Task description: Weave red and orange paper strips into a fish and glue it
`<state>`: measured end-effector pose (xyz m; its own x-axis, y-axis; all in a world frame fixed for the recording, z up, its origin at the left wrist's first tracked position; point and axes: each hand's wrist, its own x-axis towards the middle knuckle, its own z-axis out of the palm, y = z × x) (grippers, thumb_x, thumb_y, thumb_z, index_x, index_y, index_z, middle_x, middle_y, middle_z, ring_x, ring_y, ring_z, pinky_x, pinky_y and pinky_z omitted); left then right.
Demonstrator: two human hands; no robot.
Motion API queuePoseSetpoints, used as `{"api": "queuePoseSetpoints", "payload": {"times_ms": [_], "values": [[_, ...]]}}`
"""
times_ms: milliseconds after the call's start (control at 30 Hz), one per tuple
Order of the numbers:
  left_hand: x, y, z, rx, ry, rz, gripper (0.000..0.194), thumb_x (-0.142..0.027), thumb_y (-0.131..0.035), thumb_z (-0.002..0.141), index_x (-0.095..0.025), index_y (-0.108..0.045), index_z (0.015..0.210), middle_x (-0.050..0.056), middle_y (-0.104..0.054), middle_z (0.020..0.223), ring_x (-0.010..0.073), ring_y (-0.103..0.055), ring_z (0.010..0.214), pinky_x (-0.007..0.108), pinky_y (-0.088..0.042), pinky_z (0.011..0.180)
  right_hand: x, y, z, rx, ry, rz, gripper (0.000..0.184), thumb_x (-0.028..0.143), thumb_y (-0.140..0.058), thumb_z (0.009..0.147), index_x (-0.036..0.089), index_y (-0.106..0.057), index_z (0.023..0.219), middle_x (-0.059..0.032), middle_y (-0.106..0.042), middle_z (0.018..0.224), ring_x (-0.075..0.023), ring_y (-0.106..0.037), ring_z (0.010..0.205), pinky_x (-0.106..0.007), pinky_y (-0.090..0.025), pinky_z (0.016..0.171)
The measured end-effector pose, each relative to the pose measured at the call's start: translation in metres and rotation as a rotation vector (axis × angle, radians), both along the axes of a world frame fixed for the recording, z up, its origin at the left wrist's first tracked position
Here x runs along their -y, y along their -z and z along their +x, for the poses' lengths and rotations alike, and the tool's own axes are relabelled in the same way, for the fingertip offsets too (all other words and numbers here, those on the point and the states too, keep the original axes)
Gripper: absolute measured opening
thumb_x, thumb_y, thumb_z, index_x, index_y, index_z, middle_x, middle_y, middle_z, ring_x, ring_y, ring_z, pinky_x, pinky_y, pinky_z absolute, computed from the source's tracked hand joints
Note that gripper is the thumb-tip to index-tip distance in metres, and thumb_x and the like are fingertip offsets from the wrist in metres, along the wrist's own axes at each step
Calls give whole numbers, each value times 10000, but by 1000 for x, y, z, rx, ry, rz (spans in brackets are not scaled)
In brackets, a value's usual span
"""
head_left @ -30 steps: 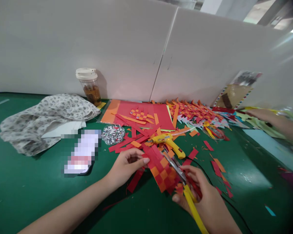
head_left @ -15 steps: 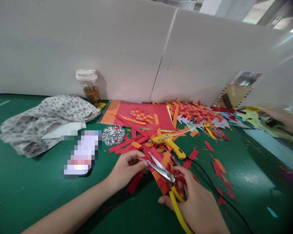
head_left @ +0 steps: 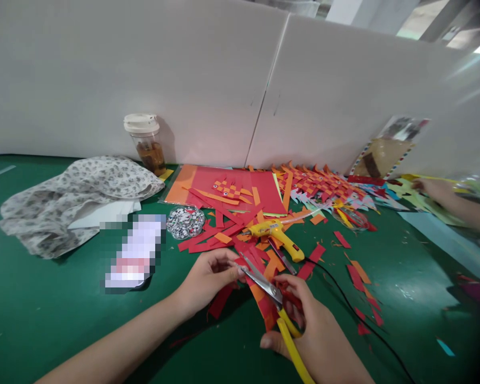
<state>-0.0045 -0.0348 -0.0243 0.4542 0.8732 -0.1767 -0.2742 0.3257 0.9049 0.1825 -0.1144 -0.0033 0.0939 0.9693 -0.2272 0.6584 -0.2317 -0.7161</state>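
Note:
My left hand (head_left: pixel 212 274) is closed in a pinch on the upper end of a woven red and orange paper piece (head_left: pixel 262 304). My right hand (head_left: pixel 322 330) grips scissors (head_left: pixel 266 284) with silver blades and yellow handles. The blades point up and left, their tips close to my left fingertips and lying over the paper. Part of the woven piece is hidden behind the scissors and my right fingers. A yellow glue gun (head_left: pixel 278 234) lies just beyond both hands among red and orange paper strips (head_left: pixel 224 237).
A phone (head_left: pixel 134 256), a floral cloth (head_left: pixel 80 197) and a lidded drink cup (head_left: pixel 144 141) are on the left. Behind lie red paper sheets (head_left: pixel 236 186), a bag of googly eyes (head_left: pixel 186 222) and woven paper fish (head_left: pixel 320 184). Another person's hand (head_left: pixel 432 192) reaches in from the right.
The scissor blades have come closer together at the paper, and my right fingers have drawn in. My left hand stays nearly still. The other person's hand has shifted slightly left.

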Motion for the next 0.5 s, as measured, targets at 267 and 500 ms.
{"api": "queuePoseSetpoints", "payload": {"times_ms": [267, 500], "values": [[-5, 2, -3, -38, 15, 57, 259, -337, -753, 641, -147, -591, 710, -17, -625, 635, 106, -590, 573, 237, -461, 585, -2, -2, 8, -171, -62, -47, 606, 334, -689, 645, 245, -391, 1165, -63, -632, 989, -223, -623, 939, -308, -508, 761], [-7, 0, -4, -36, 12, 55, 245, -322, -748, 646, -146, -591, 714, -9, -637, 628, 108, -591, 557, 239, -463, 570, 2, 0, 11, 166, -78, 57, 638, 386, -688, 621, 247, -437, 1191, -25, -616, 850, -202, -620, 760, -302, -507, 674]]}}
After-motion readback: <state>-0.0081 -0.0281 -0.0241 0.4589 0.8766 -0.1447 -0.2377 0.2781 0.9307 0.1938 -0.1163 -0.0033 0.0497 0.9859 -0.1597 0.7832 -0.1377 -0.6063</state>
